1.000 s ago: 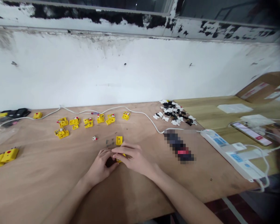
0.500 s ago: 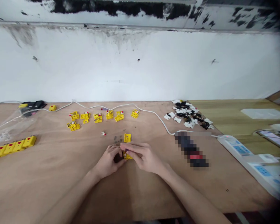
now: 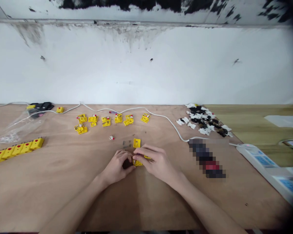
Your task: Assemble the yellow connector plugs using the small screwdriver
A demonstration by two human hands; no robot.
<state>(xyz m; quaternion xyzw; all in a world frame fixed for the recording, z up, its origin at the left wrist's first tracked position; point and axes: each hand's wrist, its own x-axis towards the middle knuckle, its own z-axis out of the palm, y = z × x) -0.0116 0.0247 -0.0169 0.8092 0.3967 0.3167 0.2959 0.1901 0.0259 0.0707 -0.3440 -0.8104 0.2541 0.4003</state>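
Observation:
Both of my hands meet at the middle of the wooden table [image 3: 51, 182]. My left hand [image 3: 117, 166] and my right hand [image 3: 154, 162] pinch a small yellow plastic part [image 3: 137, 162] between their fingertips, just above the tabletop. The fingers hide most of the part. Right behind my hands lies another yellow part [image 3: 136, 142], with a few tiny grey metal pieces [image 3: 126, 143] and a small red and white piece [image 3: 111, 138] to its left.
Several yellow parts [image 3: 104, 119] lie along a white cable [image 3: 161, 117] at the back. A row of joined yellow blocks [image 3: 16, 149] and a plastic bag [image 3: 17, 130] sit at left. A black and white heap [image 3: 205, 123] and a power strip [image 3: 266, 165] are at right.
My view has turned left, so everything on the table has slid to the right in the picture. My hands stay together on the yellow part, my fingers shifting slightly.

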